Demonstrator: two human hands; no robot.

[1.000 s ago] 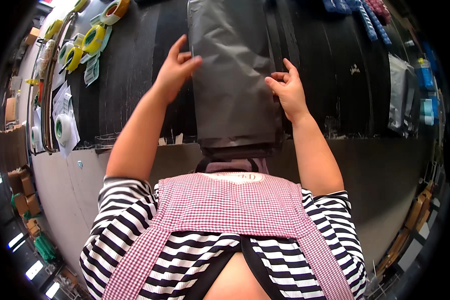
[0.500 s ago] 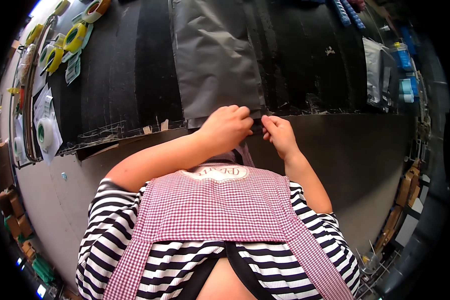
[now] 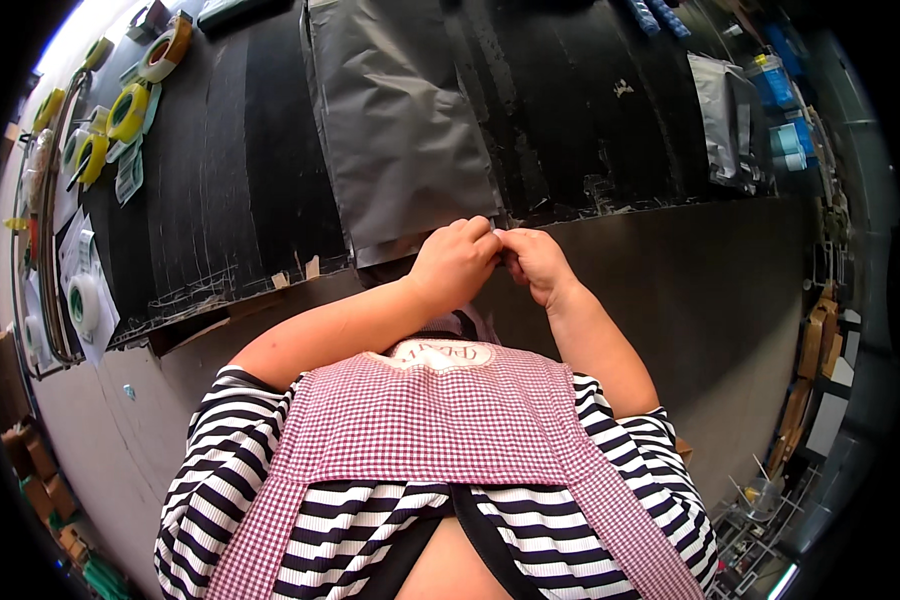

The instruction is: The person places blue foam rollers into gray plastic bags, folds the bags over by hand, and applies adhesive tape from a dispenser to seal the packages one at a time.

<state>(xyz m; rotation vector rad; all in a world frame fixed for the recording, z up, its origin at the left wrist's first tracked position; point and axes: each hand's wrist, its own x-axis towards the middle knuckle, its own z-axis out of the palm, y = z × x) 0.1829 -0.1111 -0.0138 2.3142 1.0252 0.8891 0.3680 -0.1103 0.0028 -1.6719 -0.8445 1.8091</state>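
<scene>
Both the left hand and right hand were held together, fingers curled, exact closure and any grip hidden, at the near right corner of grey plastic sheeting, laid to the edge of the black table apparently for easy reach.

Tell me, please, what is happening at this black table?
A person's bare left hand and bare right hand are close together at the near end of a long, flat, grey plastic sheet on the black table. Whether the hands pinch anything is hidden. Round yellow tape rolls lie at the left, and a silvery plastic package lies at the right.
</scene>
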